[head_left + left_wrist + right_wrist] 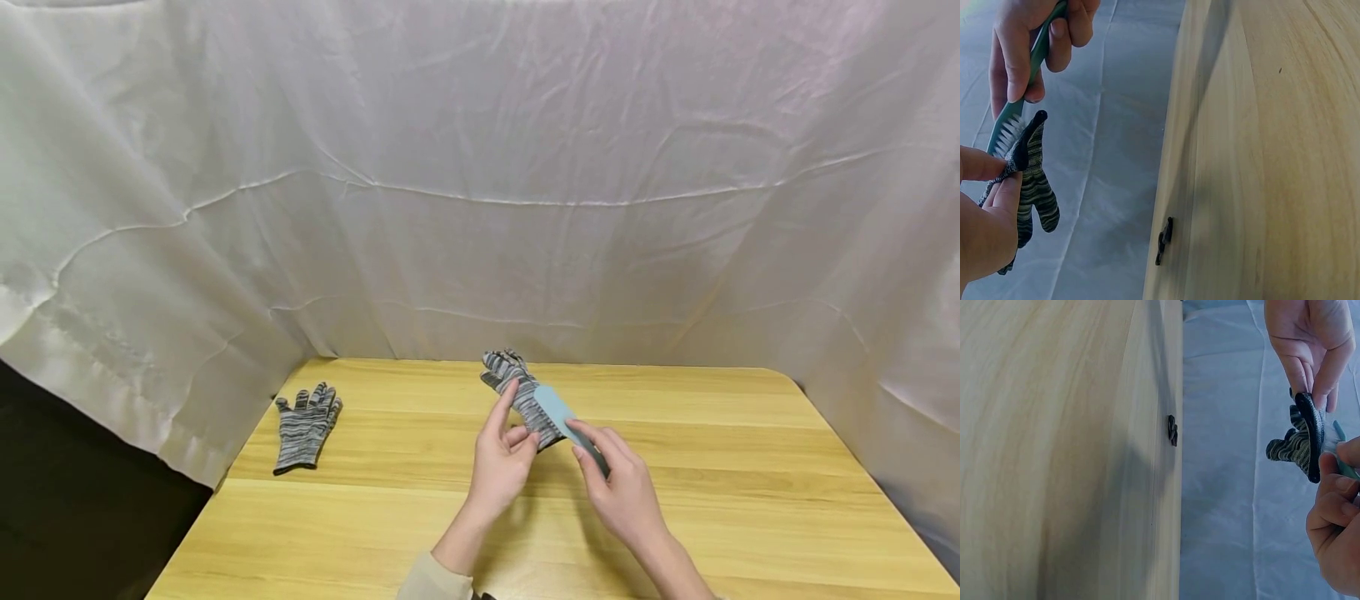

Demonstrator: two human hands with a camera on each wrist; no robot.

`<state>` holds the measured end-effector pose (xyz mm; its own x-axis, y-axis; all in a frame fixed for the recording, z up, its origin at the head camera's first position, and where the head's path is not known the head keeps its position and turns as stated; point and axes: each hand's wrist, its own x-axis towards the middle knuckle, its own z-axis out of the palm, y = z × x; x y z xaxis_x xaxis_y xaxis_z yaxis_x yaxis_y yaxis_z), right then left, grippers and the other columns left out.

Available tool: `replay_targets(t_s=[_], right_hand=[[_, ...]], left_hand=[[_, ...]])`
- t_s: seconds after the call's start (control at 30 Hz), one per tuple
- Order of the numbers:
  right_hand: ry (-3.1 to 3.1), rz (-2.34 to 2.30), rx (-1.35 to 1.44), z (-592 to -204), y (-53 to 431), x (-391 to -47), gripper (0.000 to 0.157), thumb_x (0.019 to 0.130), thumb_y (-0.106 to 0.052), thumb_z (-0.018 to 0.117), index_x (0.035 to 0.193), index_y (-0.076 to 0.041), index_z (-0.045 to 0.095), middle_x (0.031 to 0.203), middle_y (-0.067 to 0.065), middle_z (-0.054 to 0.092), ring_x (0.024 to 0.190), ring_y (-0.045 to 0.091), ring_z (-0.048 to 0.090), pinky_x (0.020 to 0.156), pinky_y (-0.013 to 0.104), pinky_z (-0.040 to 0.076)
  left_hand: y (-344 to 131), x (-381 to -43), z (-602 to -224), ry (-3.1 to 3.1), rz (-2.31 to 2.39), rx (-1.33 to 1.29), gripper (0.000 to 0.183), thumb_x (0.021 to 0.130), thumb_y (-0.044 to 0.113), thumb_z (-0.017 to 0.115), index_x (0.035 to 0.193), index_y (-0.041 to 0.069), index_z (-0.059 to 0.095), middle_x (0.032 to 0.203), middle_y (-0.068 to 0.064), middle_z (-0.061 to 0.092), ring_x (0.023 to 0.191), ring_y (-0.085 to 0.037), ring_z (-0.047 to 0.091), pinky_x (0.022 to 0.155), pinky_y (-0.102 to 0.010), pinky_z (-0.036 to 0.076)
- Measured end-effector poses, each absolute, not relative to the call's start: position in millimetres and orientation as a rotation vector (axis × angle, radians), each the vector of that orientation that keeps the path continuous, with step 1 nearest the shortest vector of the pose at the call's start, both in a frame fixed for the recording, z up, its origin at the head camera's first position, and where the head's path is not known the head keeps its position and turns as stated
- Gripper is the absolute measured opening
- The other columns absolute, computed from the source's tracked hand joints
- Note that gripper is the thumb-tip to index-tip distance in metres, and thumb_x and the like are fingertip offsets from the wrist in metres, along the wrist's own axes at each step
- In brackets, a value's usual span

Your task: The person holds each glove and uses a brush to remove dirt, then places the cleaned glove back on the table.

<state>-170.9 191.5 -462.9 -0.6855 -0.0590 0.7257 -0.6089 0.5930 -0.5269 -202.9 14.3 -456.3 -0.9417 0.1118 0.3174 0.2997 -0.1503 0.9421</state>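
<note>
A grey-and-black striped knitted glove (525,404) is held up above the table. My left hand (501,462) pinches it by its dark cuff between thumb and fingers, clearest in the left wrist view. In my right hand (621,487) is a blue-green brush (555,407), gripped by its handle. White bristles (1010,134) face the glove and meet its fabric near the cuff. The right wrist view shows the glove (1300,447) hanging between both hands, with much of the brush hidden behind the right fingers.
A second striped glove (303,432) lies flat on the left of the wooden table (712,442), fingers pointing away. Pale grey curtain (480,258) hangs behind and along the sides. A small dark thing (1164,240) sits near the table edge in both wrist views, its kind unclear.
</note>
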Motion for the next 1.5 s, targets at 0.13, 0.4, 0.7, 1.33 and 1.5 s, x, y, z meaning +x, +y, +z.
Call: replay_targets(t_s=[0.13, 0.4, 0.7, 1.33, 1.5], right_hand=[[-2.153, 1.049, 0.518, -464, 191, -171, 0.048, 0.089, 0.009, 0.074, 0.131, -0.012, 0.07, 0.101, 0.0, 0.069, 0.066, 0.001, 0.047, 0.053, 0.012, 0.041], [-2.154, 1.033, 0.498, -464, 191, -171, 0.047, 0.089, 0.01, 0.074, 0.13, -0.011, 0.071, 0.098, 0.0, 0.068, 0.065, 0.002, 0.045, 0.053, 0.012, 0.039], [-2.178, 1.011, 0.457, -466, 193, -172, 0.044, 0.09, 0.008, 0.074, 0.13, -0.01, 0.071, 0.097, 0.0, 0.067, 0.065, 0.002, 0.045, 0.053, 0.012, 0.039], [-2.218, 1.08, 0.26, -462, 205, -175, 0.039, 0.094, 0.002, 0.072, 0.131, -0.011, 0.071, 0.109, 0.01, 0.073, 0.081, 0.015, 0.06, 0.062, 0.023, 0.051], [-2.234, 1.145, 0.222, -460, 210, -175, 0.038, 0.096, 0.001, 0.069, 0.133, -0.009, 0.07, 0.111, 0.015, 0.072, 0.074, 0.012, 0.059, 0.052, 0.022, 0.049]], left_hand=[[14, -203, -456, -1.971, -2.228, -0.479, 0.084, 0.092, -0.019, 0.059, 0.164, 0.017, 0.034, 0.165, -0.014, 0.036, 0.101, -0.03, 0.073, 0.073, -0.024, 0.062], [13, -203, -456, -1.966, -2.218, -0.484, 0.083, 0.092, -0.018, 0.059, 0.163, 0.016, 0.035, 0.166, -0.014, 0.034, 0.098, -0.028, 0.072, 0.071, -0.019, 0.06], [16, -203, -456, -1.976, -2.207, -0.488, 0.083, 0.092, -0.018, 0.06, 0.163, 0.017, 0.035, 0.167, -0.011, 0.034, 0.092, -0.023, 0.071, 0.066, -0.015, 0.055], [7, -204, -449, -1.992, -2.191, -0.429, 0.085, 0.092, -0.017, 0.061, 0.163, 0.022, 0.036, 0.169, -0.006, 0.03, 0.08, -0.014, 0.067, 0.063, -0.017, 0.057], [-2, -208, -447, -1.977, -2.201, -0.489, 0.085, 0.092, -0.015, 0.063, 0.164, 0.02, 0.034, 0.165, -0.014, 0.036, 0.067, -0.007, 0.059, 0.056, -0.014, 0.052]])
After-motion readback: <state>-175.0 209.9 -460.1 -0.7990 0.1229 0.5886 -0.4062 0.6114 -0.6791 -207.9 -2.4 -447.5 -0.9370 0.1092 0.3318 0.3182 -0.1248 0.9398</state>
